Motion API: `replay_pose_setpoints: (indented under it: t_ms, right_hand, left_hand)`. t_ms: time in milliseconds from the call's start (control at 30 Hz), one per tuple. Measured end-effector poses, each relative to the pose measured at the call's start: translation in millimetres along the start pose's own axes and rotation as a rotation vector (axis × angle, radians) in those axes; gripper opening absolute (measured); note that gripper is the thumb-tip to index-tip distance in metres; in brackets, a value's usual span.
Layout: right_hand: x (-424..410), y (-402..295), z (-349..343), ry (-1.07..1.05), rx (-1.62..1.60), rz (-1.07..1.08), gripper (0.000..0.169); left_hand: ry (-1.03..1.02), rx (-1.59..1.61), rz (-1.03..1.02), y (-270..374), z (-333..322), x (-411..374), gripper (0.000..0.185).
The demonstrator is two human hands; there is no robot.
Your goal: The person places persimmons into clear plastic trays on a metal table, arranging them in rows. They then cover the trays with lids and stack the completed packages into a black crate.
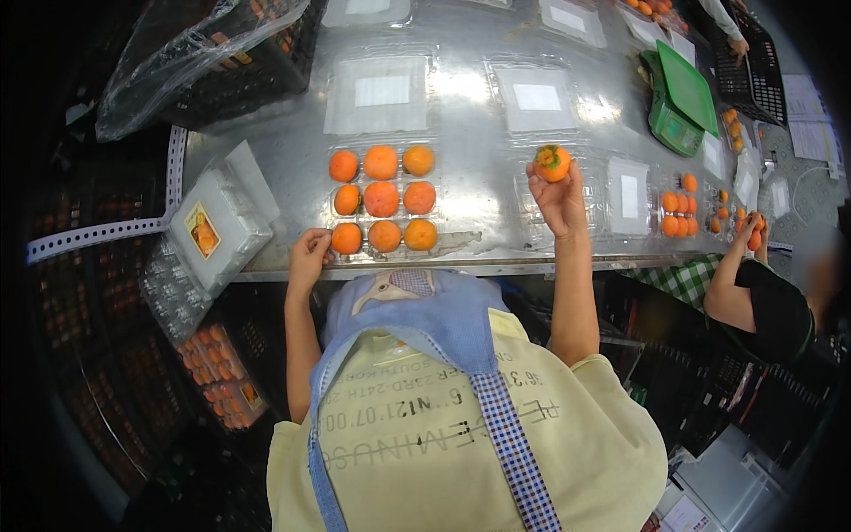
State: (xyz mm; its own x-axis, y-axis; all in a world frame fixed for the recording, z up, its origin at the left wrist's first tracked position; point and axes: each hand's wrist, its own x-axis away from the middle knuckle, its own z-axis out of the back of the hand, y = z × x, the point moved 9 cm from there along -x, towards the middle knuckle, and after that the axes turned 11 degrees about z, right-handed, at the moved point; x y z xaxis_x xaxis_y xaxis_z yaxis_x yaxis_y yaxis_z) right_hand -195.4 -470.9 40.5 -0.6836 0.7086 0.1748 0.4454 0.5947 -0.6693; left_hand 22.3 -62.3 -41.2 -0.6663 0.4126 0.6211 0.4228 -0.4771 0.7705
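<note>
Between the fingers of my right hand (560, 199) is an orange persimmon (553, 164) with its green calyx facing up, held over a clear plastic tray (525, 199). My left hand (310, 258) rests at the table's front edge, its fingertips at the near left corner of another clear tray (382, 241). That tray holds several persimmons (381, 199) in rows of 3. Whether the left fingers grip the tray's rim cannot be told.
Lidded trays with white pads (382, 93) stand farther back on the metal table (459, 120). A black crate (246, 80) under plastic film is at back left; stacked trays (213, 226) lean at left. A green scale (678, 100) and a co-worker's hands (751, 229) are at right.
</note>
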Motion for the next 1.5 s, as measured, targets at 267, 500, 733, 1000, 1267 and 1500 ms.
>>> replay_pose_setpoints:
  t_ms: [267,500,733,1000,1267,1500]
  right_hand:
    - [23,21,-39,-0.153,0.274,-0.068,0.049]
    - [61,61,-139,-0.498,0.582,-0.077,0.058]
    - [104,87,-237,-0.909,1.093,0.362,0.061]
    - [114,92,-227,-0.571,1.116,0.436,0.054]
    - [125,129,-177,-0.148,0.745,0.187,0.034]
    - [133,123,-178,-0.176,0.826,0.214,0.037]
  left_hand:
    - [0.241,-0.216,-0.121,22,14,16,0.021]
    - [-0.209,0.092,-0.157,110,-64,59,0.027]
    - [-0.688,0.502,0.086,114,-105,80,0.044]
    - [-0.967,0.654,0.068,126,-83,88,0.048]
    - [-0.907,0.58,-0.032,133,-61,79,0.057]
    - [-0.805,0.467,0.005,127,-77,73,0.048]
